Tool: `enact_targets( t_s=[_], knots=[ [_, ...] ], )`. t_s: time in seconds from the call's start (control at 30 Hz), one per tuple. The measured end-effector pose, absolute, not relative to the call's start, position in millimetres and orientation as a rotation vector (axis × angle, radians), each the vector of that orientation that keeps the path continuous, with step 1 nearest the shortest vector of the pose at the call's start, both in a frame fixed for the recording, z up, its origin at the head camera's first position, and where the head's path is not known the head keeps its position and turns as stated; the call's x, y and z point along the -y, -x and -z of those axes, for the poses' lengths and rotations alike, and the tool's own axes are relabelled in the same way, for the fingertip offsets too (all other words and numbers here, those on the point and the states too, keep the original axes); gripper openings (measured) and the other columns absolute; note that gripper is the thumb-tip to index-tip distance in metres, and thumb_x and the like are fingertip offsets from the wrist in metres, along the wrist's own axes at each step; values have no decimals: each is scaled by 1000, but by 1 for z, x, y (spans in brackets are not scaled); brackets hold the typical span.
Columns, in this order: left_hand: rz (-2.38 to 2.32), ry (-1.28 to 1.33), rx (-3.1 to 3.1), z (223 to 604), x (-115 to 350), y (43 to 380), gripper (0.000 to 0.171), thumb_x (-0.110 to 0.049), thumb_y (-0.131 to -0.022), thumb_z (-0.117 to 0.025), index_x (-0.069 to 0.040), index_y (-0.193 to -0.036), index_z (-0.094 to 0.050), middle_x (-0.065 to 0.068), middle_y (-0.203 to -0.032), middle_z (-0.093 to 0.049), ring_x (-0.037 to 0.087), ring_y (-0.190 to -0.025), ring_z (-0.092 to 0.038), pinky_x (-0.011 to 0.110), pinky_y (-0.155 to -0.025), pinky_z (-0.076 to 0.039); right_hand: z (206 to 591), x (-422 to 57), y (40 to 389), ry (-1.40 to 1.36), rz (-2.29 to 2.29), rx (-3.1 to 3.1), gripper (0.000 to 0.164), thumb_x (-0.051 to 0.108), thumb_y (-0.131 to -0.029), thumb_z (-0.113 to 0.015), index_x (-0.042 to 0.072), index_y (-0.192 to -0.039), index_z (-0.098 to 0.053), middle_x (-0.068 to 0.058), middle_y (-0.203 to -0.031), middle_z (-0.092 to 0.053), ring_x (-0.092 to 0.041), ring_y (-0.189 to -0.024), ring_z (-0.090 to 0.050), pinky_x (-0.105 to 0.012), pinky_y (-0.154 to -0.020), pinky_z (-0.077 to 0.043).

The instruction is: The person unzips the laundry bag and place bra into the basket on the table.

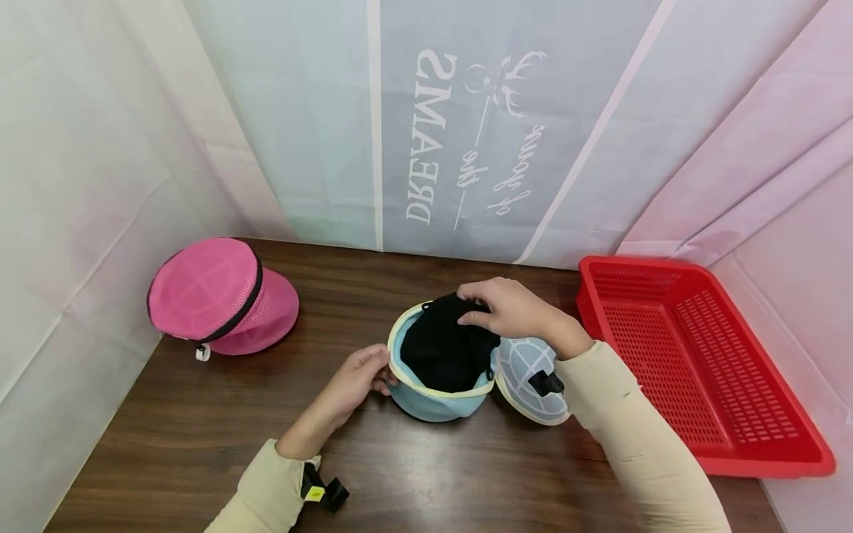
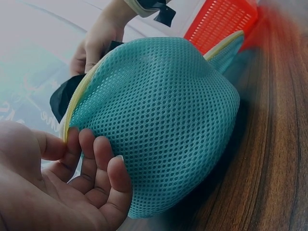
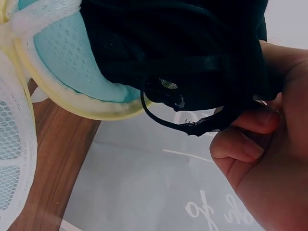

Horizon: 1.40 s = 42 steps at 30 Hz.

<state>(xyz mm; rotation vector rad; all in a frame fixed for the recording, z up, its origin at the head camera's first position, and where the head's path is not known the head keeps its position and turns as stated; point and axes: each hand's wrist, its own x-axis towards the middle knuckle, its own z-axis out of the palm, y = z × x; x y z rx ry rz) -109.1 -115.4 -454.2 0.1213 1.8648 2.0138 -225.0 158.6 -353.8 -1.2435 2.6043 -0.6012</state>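
A light-blue mesh laundry bag (image 1: 436,406) with yellow trim stands unzipped on the table, its round lid (image 1: 526,377) folded out to the right. Inside its mouth sits a black bra (image 1: 443,344), partly sticking out above the rim; a thin strap loop dangles from it in the right wrist view. My right hand (image 1: 509,307) pinches the bra's upper edge between thumb and fingers. On the left side, my left hand (image 1: 360,381) holds the bag's yellow rim, thumb outside the edge and fingers curled against the mesh (image 2: 159,115).
A pink mesh laundry bag (image 1: 266,311) with a black zipper stands at the back left of the wooden table (image 1: 320,296). To the right is a red plastic basket (image 1: 693,437). A printed curtain (image 1: 320,133) hangs behind the table.
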Motion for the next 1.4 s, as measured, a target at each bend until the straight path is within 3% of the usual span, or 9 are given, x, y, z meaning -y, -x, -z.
enact_targets(
  t_s=[0.8,1.0,1.2,1.4],
  knots=[
    [-2021,-120,-1858,453,114,107,29,-12,-109,-37,1,-91,-56,8,-85,-56,21,-81,-57,27,-69,-53,349,-178,234,906,1014,-2450,28,8,-95,-70,11,-77,-49,3,-69,-36,-15,-69,-39,-30,-68,-35],
    [-2016,-129,-1863,453,114,107,30,-13,-109,-37,2,-92,-56,10,-86,-56,22,-82,-57,27,-69,-53,349,-181,234,728,1089,-2376,16,11,-98,-67,6,-85,-58,-3,-73,-51,-17,-72,-49,-29,-70,-40],
    [-2009,-131,-1866,453,115,107,29,-13,-109,-37,1,-91,-56,10,-86,-56,22,-82,-57,27,-69,-53,350,-184,235,553,1125,-2374,22,14,-98,-67,0,-87,-53,-2,-77,-43,-16,-78,-42,-32,-74,-37],
    [-1999,-135,-1875,453,115,108,29,-13,-109,-38,1,-92,-56,9,-86,-56,21,-83,-57,27,-70,-53,349,-188,234,443,1295,-2179,17,13,-99,-65,0,-94,-56,-2,-75,-49,-15,-72,-47,-28,-67,-41]
  ],
)
